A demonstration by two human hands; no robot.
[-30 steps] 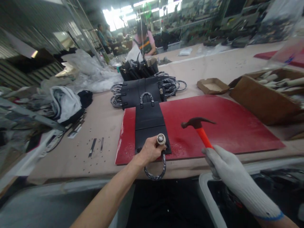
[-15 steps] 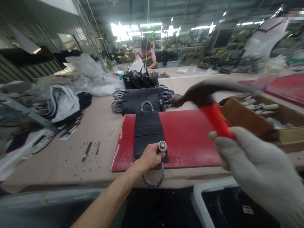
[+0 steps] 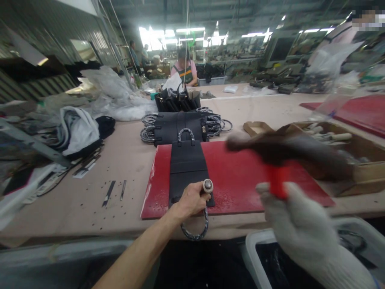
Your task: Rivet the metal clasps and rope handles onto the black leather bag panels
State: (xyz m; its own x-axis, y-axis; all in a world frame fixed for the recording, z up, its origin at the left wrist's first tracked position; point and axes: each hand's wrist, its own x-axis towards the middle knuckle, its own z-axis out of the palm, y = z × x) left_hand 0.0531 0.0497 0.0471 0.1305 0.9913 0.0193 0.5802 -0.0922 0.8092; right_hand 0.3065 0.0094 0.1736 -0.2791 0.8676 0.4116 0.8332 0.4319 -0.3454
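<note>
hammer (image 3: 276, 149) is blurred in the clenched right hand (image 3: 297, 224), left hand (image 3: 190, 199) grasping a metal-topped tool (image 3: 207, 186), lower end hidden.

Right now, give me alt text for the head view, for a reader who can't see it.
A gloved right hand holds up a blurred hammer while the bare left hand grips a metal-ended tool over a black panel on a red board. More black pieces lie beyond.
</note>
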